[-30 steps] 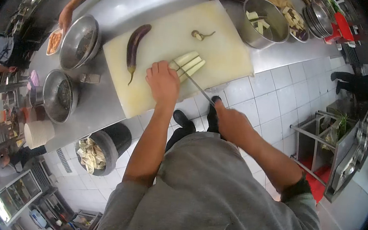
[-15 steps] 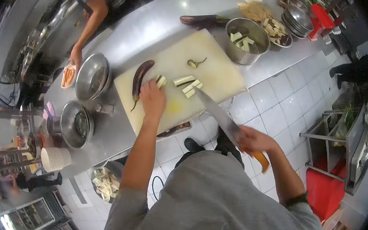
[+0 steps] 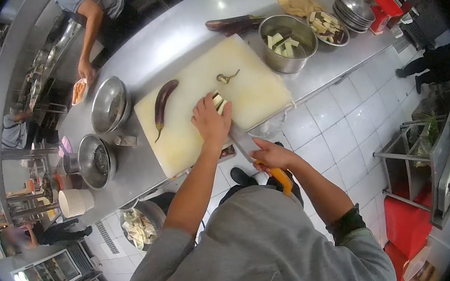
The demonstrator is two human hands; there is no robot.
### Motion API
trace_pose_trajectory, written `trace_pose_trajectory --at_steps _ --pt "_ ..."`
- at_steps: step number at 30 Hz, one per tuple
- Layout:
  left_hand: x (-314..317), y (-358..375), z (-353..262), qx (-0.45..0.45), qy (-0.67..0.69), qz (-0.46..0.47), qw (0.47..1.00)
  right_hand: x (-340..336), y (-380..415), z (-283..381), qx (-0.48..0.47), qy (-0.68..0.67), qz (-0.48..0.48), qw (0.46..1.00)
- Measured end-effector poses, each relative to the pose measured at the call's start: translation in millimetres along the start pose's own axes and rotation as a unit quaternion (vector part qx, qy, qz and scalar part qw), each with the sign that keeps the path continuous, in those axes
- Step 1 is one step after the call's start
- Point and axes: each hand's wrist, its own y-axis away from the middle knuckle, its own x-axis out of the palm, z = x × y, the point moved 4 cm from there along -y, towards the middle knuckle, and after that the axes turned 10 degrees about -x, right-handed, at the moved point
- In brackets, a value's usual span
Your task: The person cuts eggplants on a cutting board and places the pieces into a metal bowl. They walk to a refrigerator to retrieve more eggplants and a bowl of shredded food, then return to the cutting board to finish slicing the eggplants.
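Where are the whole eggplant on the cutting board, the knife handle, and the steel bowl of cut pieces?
whole eggplant (image 3: 163,103): head view, middle of its purple body.
knife handle (image 3: 282,179): head view, orange grip below the right hand.
steel bowl (image 3: 287,62): head view, its outer front wall.

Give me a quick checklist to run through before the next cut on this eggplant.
1. Left hand steadying the eggplant pieces: ok, it rests on them.
2. Right hand gripping the knife by its orange handle: ok.
3. Left fingertips clear of the blade: cannot tell, the hand hides where they meet.
4. Cutting board fully on the counter: not ok, its near edge reaches the counter's edge.
5. Whole eggplant clear of the cut: ok, apart to the left.
6. Steel bowl for cut pieces nearby: ok.
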Motion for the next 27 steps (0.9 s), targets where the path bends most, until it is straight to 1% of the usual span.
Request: trace_pose_trajectory --at_steps 2,3,5,6,7,10,12,13,15,17,18,19,20,21,22,23,25,26,27 --pt "-1 -3 4 -0.01 0.03 -0.028 0.999 0 -14 5 -0.013 0.018 0.018 1.0" --pt "-7 -8 -3 -0.008 0.031 -0.033 0.999 0 -14 12 -0.029 0.005 0.039 0.999" --pt "-18 -14 -18 -0.007 0.037 -0.04 0.998 -6 -5 23 -0.043 -0.008 0.038 0.998" --pt "-23 -22 -36 0.021 0.052 -0.051 0.997 -11 2 33 -0.049 -0.014 0.038 0.998" --pt "-28 -30 -58 0.048 0.067 -0.062 0.995 -17 13 47 -0.047 0.004 0.009 0.999" --pt "-27 -66 -133 0.139 0.112 -0.073 0.981 -47 58 98 -0.061 -0.061 -0.068 0.994" --pt "-17 -91 -188 0.169 0.123 -0.072 0.975 -71 90 115 -0.056 -0.073 -0.126 0.988" --pt "-1 -106 -207 0.169 0.114 -0.021 0.979 -83 106 121 -0.054 -0.081 -0.156 0.983" --pt "27 -129 -234 0.168 0.092 0.081 0.978 -96 143 124 -0.025 -0.067 -0.148 0.986" --pt "31 -149 -238 0.187 0.136 0.153 0.961 -108 170 104 0.005 -0.03 -0.141 0.99" --pt "31 -158 -227 0.186 0.155 0.19 0.952 -111 182 98 0.019 -0.023 -0.137 0.99" --pt "28 -171 -196 0.191 0.167 0.118 0.96 -115 190 91 0.027 -0.036 -0.12 0.992" --pt "3 -177 -158 0.156 0.136 0.131 0.97 -116 196 85 0.03 -0.025 -0.115 0.993" --pt "-11 -185 -104 0.124 0.036 0.099 0.987 -117 199 81 0.031 -0.013 -0.107 0.994" --pt "-27 -188 -42 0.085 -0.004 0.088 0.992 -118 200 75 0.032 -0.001 -0.103 0.994" --pt "-43 -186 16 0.028 -0.11 0.098 0.989 -118 195 67 0.001 0.008 -0.097 0.995" --pt "-60 -158 95 -0.031 -0.21 0.152 0.965 -115 176 71 -0.01 0.099 -0.079 0.992" --pt "-59 -142 109 -0.038 -0.172 0.151 0.973 -111 168 75 -0.011 0.145 -0.073 0.987" --pt "-53 -128 116 -0.044 -0.133 0.151 0.979 -108 153 77 -0.037 0.23 -0.075 0.97"
